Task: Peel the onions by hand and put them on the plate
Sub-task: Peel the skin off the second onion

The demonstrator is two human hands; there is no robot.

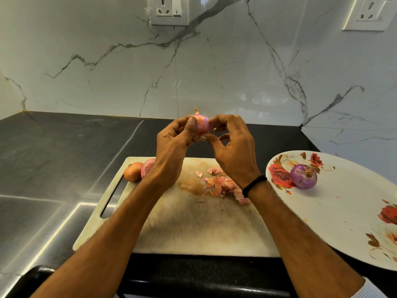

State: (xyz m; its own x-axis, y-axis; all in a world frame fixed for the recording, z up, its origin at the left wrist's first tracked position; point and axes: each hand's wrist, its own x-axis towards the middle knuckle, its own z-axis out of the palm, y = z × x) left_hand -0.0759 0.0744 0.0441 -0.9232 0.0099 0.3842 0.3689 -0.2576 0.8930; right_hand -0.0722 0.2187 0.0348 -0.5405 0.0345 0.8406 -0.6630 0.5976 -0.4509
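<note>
Your forearms cross the cutting board, left hand and right hand sharing a grip on the half-skinned onion, partly hiding it, above bare tabletop left; plate cropped right.

A stained cutting board lies on a dark counter. Behind rises a veined marble wall with two sockets. A black rounded thing, perhaps a handle, shows bottom left.
</note>
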